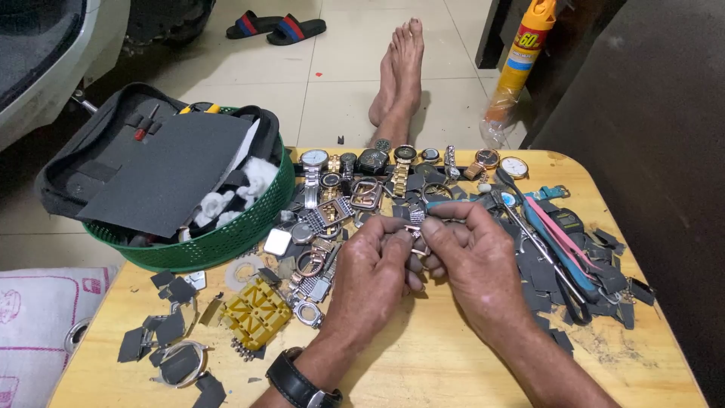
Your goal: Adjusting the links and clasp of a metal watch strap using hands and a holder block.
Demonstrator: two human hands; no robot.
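Observation:
My left hand (371, 273) and my right hand (474, 258) meet over the middle of a low wooden table (423, 363). Together they pinch a small metal watch part (415, 230) between thumbs and fingertips. A teal-handled tool (447, 204) sticks out under my right fingers; whether the hand grips it I cannot tell. My left wrist wears a black-strapped watch (299, 384). Watch cases and metal bands (325, 227) lie heaped just beyond and left of my hands.
A green basket (226, 242) holding a dark tool pouch and white cotton stands at the back left. A row of watches (400, 160) lines the far edge. Tweezers, tools and dark scraps (559, 249) lie right. A yellow block (255, 311) lies left. Bare feet (399, 72) rest on the tiled floor.

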